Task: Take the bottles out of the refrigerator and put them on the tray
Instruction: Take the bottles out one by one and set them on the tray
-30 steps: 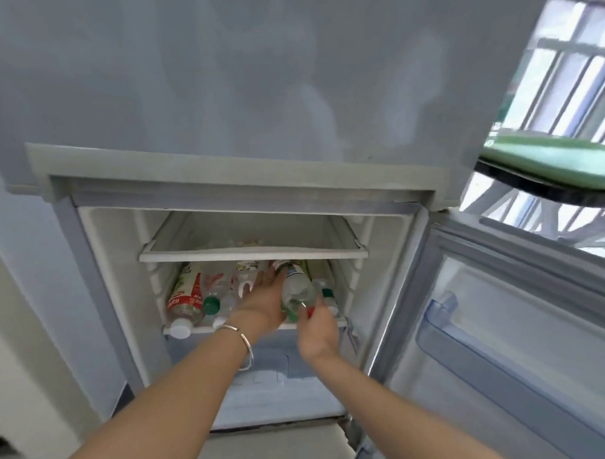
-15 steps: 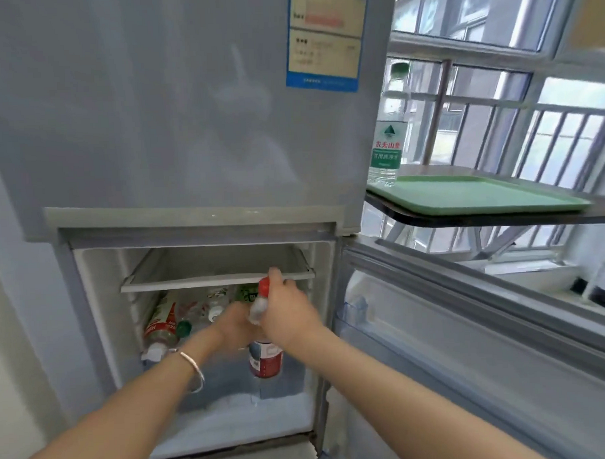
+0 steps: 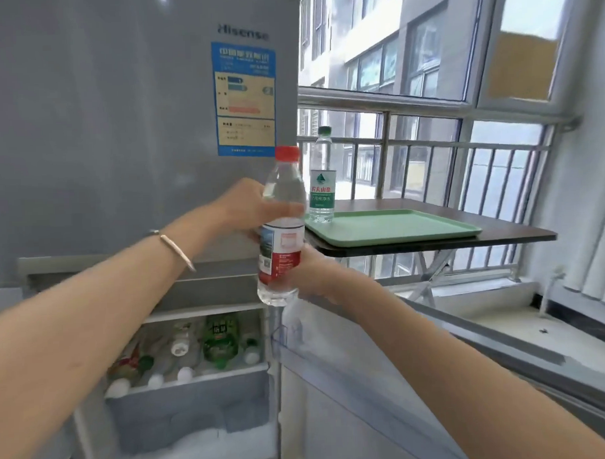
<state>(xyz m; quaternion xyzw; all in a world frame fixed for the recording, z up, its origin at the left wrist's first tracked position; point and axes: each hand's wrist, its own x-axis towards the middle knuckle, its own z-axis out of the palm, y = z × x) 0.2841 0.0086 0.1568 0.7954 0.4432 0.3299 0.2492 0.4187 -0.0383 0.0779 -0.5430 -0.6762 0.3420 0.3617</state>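
Observation:
A clear water bottle with a red cap and red label (image 3: 280,237) is upright in the air in front of the grey refrigerator (image 3: 119,132). My left hand (image 3: 245,210) wraps its upper body and my right hand (image 3: 313,273) grips its lower part from behind. To the right, a green tray (image 3: 397,226) lies on a dark table, with a green-capped bottle (image 3: 321,180) standing at its left end. Several more bottles (image 3: 195,349) lie on the shelf in the open lower compartment.
The open refrigerator door (image 3: 351,382) swings out below my right arm. The dark folding table (image 3: 500,236) stands against a window railing (image 3: 428,146). A white sill (image 3: 503,311) runs under the window at the right.
The red-capped bottle has come out of the lower compartment and up to tray height. Both hands rose with it, and my view lifted toward the table.

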